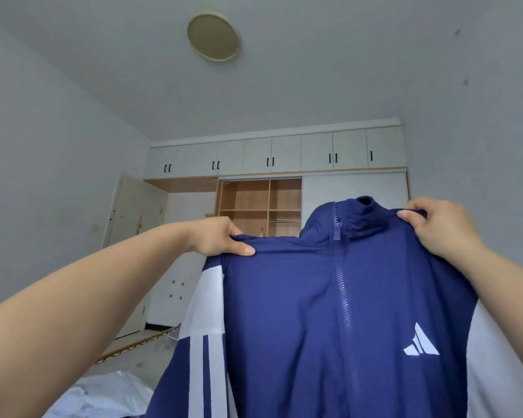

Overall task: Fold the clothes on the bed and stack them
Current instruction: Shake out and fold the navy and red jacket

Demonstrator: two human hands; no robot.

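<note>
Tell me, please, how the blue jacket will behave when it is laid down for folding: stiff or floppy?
Probably floppy: the blue jacket hangs limp and creased between the left hand and right hand. Its smooth fabric looks light, perhaps slippery. The closed zipper may stiffen the centre.

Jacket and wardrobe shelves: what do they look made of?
Jacket: smooth, matte navy knit, probably synthetic sportswear; drapes softly, toothed zip looks plastic. Left hand and right hand pinch its shoulders. Wardrobe shelves: wood-grain board, likely laminate.
</note>
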